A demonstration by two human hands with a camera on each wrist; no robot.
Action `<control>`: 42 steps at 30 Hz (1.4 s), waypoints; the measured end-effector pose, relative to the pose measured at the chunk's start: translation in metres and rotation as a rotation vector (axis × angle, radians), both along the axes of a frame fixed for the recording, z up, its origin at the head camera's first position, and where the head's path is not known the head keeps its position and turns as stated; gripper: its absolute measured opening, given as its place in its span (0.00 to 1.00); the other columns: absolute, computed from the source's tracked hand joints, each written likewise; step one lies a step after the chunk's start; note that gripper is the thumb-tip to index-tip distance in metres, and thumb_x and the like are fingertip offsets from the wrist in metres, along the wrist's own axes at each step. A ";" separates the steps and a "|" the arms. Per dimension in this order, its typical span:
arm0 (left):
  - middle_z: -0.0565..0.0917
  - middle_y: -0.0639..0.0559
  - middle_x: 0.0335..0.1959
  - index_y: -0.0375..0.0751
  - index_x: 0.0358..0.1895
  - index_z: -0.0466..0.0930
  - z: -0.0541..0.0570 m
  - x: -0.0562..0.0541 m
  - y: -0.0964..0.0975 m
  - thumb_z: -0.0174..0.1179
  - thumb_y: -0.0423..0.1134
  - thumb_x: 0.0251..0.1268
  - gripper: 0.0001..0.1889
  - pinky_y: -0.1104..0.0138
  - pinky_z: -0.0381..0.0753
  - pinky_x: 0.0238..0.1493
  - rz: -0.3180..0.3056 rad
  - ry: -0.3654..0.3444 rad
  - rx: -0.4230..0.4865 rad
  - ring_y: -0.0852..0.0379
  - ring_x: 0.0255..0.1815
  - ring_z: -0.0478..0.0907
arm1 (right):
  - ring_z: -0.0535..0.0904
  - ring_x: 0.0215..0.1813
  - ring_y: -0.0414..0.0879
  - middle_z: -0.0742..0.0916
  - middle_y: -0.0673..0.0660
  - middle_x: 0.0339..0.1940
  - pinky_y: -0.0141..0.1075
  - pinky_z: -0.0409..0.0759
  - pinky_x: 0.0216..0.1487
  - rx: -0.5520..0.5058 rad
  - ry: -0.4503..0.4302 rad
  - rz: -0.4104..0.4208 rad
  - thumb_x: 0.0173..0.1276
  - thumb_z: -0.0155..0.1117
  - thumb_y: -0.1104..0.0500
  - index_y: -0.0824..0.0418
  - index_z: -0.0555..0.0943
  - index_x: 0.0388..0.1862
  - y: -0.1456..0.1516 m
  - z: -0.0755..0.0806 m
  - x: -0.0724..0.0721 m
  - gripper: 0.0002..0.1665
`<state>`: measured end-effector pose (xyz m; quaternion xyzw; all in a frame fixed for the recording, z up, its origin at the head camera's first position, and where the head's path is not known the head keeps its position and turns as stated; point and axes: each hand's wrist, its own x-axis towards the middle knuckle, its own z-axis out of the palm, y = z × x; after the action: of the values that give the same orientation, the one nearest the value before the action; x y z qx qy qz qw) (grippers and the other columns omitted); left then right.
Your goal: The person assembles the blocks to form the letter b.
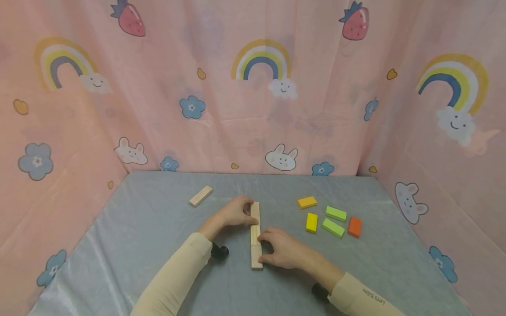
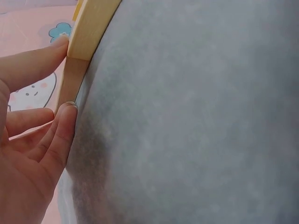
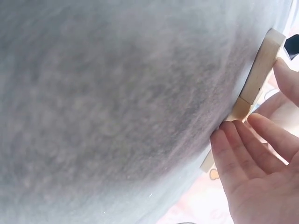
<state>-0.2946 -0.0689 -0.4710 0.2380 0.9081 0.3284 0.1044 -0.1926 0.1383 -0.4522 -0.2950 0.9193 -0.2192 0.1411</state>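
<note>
In the head view, three plain wooden blocks [image 1: 256,257] lie end to end in a straight row pointing away from me. My left hand [image 1: 235,212] touches the row's left side near the far block [image 1: 256,211], thumb and fingertips spread along it. From the right side, my right hand [image 1: 285,249] touches the row, its fingers by the middle block [image 1: 255,235] and its thumb by the nearest one. The left wrist view shows thumb and fingertips against the wood [image 2: 96,28]. Fairly straight fingers meet the blocks [image 3: 262,67] in the right wrist view.
A loose wooden block [image 1: 200,196] lies at the back left of the grey cloth [image 1: 158,245]. To the right are orange-yellow [image 1: 307,202], yellow [image 1: 311,223], two green [image 1: 333,228] and red-orange [image 1: 354,227] blocks. A pink patterned curtain [image 1: 221,140] surrounds the table's back and sides.
</note>
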 end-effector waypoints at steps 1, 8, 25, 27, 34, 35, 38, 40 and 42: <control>0.78 0.47 0.50 0.33 0.67 0.74 0.000 0.000 0.000 0.76 0.48 0.58 0.37 0.65 0.78 0.38 -0.002 -0.001 0.003 0.59 0.37 0.77 | 0.78 0.54 0.45 0.84 0.51 0.53 0.46 0.79 0.60 0.004 -0.001 -0.003 0.63 0.77 0.46 0.61 0.83 0.58 0.000 0.000 0.001 0.30; 0.79 0.46 0.50 0.32 0.67 0.74 0.001 0.001 -0.002 0.76 0.47 0.58 0.37 0.65 0.78 0.38 -0.013 0.000 0.025 0.59 0.37 0.77 | 0.78 0.56 0.47 0.84 0.53 0.56 0.47 0.78 0.62 0.016 -0.009 -0.020 0.63 0.76 0.46 0.62 0.83 0.59 -0.001 0.002 0.003 0.31; 0.78 0.45 0.53 0.33 0.69 0.73 0.001 -0.001 -0.004 0.76 0.47 0.58 0.38 0.64 0.79 0.40 -0.013 -0.024 0.022 0.58 0.39 0.77 | 0.78 0.52 0.45 0.84 0.52 0.53 0.46 0.79 0.59 0.010 0.011 -0.010 0.63 0.76 0.46 0.63 0.83 0.58 -0.002 0.004 0.004 0.31; 0.77 0.45 0.55 0.33 0.69 0.72 0.000 -0.001 -0.004 0.75 0.48 0.58 0.38 0.63 0.80 0.40 -0.015 -0.021 0.021 0.58 0.40 0.78 | 0.78 0.52 0.45 0.84 0.52 0.52 0.46 0.80 0.58 0.006 0.008 -0.010 0.63 0.76 0.46 0.63 0.83 0.58 -0.002 0.005 0.004 0.31; 0.76 0.44 0.57 0.34 0.70 0.72 -0.001 -0.001 -0.003 0.75 0.48 0.59 0.39 0.63 0.79 0.40 -0.012 -0.025 0.025 0.58 0.40 0.77 | 0.78 0.51 0.44 0.84 0.52 0.52 0.45 0.80 0.57 0.012 0.007 -0.015 0.63 0.77 0.46 0.63 0.83 0.58 -0.002 0.004 0.004 0.31; 0.77 0.44 0.56 0.34 0.69 0.72 -0.001 -0.001 -0.003 0.75 0.48 0.59 0.38 0.63 0.79 0.40 -0.011 -0.025 0.023 0.58 0.40 0.77 | 0.78 0.51 0.44 0.84 0.52 0.52 0.45 0.80 0.57 0.013 0.005 -0.016 0.63 0.77 0.45 0.62 0.83 0.59 -0.002 0.003 0.004 0.31; 0.77 0.44 0.56 0.33 0.69 0.73 0.000 0.000 -0.002 0.75 0.47 0.59 0.38 0.64 0.80 0.40 -0.013 -0.018 0.011 0.58 0.40 0.78 | 0.79 0.52 0.45 0.84 0.52 0.52 0.45 0.80 0.58 0.010 0.005 -0.013 0.63 0.77 0.45 0.62 0.83 0.58 -0.001 0.002 0.004 0.31; 0.78 0.43 0.55 0.31 0.69 0.73 0.002 0.001 -0.001 0.75 0.46 0.60 0.37 0.64 0.81 0.39 -0.019 -0.009 0.000 0.58 0.40 0.78 | 0.79 0.52 0.46 0.84 0.53 0.53 0.46 0.80 0.59 0.002 0.005 -0.011 0.63 0.77 0.46 0.63 0.82 0.58 -0.001 0.002 0.004 0.31; 0.78 0.43 0.54 0.31 0.68 0.73 0.004 0.001 -0.001 0.74 0.45 0.61 0.36 0.63 0.82 0.40 -0.027 -0.002 -0.010 0.58 0.40 0.79 | 0.79 0.54 0.47 0.84 0.53 0.53 0.47 0.79 0.60 -0.006 0.002 -0.010 0.63 0.77 0.46 0.63 0.82 0.59 -0.001 0.002 0.003 0.31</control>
<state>-0.2936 -0.0698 -0.4674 0.2494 0.9064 0.3225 0.1107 -0.1895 0.1374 -0.4506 -0.2912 0.9201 -0.2224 0.1381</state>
